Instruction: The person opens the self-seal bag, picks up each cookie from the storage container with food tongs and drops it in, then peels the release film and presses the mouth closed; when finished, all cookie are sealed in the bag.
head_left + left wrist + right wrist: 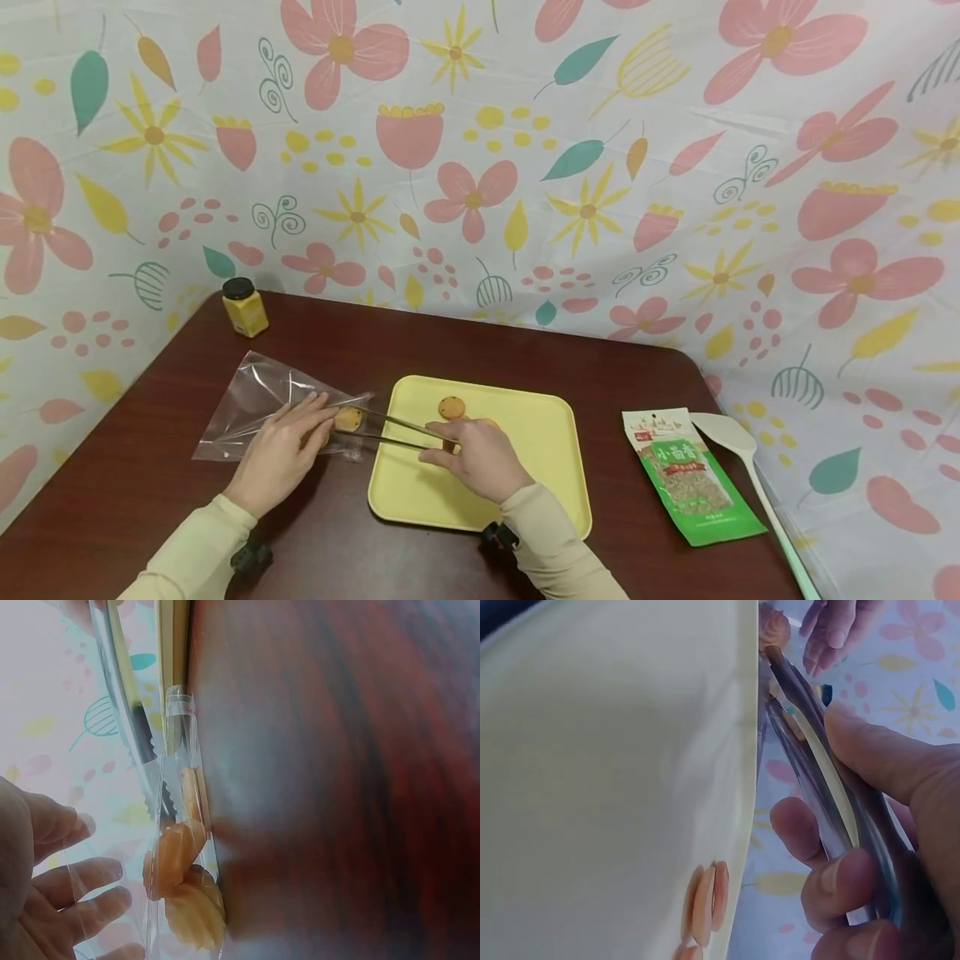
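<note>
The right hand point(480, 454) is clamped on the tongs point(802, 694), thumb on one side and fingers curled on the other. It hovers above the tray point(540, 458), and the tongs reach out past the tray's left edge to the mouth of a clear bag point(255, 400). Their tips stand apart there, one on either side of a golden pastry point(348, 418) — whether they squeeze it, I cannot tell.

The left hand point(288, 442) lies at the bag's mouth with its fingers slightly apart, clear film running across them (the left wrist view shows this best). In that view ridged pastries point(195, 915) lie together inside the bag, down on the table point(360, 533).

More pastries point(452, 407) sit on the yellow tray towards its far edge, one of them partly hidden behind the right hand.

A yellow jar point(247, 312) with a black lid stands at the table's far left corner. Near the right edge lies a green and white packet point(690, 479) — just beside it a white-headed utensil point(723, 432), its pale green handle running towards the near right corner. A floral cloth point(480, 125) hangs beyond the table's far edge
</note>
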Available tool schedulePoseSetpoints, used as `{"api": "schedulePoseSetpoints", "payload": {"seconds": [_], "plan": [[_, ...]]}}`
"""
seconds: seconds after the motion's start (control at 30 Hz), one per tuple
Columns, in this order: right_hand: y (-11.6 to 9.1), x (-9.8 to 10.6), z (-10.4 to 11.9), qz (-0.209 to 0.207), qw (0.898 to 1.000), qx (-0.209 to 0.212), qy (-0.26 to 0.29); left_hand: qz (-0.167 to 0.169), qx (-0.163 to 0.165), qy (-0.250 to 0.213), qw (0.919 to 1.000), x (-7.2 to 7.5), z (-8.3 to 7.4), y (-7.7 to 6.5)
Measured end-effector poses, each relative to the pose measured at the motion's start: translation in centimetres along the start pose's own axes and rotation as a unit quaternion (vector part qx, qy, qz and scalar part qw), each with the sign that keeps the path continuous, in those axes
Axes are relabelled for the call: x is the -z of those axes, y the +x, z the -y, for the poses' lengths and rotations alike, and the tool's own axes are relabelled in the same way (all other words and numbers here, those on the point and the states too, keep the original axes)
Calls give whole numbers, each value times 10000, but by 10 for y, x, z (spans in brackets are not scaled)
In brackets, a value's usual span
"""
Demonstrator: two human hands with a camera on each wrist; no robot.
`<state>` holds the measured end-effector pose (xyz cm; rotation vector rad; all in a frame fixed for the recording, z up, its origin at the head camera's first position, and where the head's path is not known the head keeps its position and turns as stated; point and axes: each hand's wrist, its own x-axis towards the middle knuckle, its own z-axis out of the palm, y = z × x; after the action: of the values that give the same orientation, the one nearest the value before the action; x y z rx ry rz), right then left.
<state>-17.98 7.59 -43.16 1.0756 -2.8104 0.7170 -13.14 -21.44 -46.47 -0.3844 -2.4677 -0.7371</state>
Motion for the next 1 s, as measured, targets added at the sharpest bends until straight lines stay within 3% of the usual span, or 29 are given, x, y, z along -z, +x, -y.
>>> {"api": "schedulePoseSetpoints", "payload": {"seconds": [0.2, 0.53, 1.0], "plan": [[-7, 8, -3, 180, 9993, -247, 209, -66, -26, -19, 10000, 0, -1, 0], [-12, 12, -5, 395, 9984, -396, 5, -23, 25, -24, 10000, 1, -1, 1], [-4, 1, 5, 43, 9981, 192, -584, -12, 46, -69, 10000, 0, 0, 0]]}}
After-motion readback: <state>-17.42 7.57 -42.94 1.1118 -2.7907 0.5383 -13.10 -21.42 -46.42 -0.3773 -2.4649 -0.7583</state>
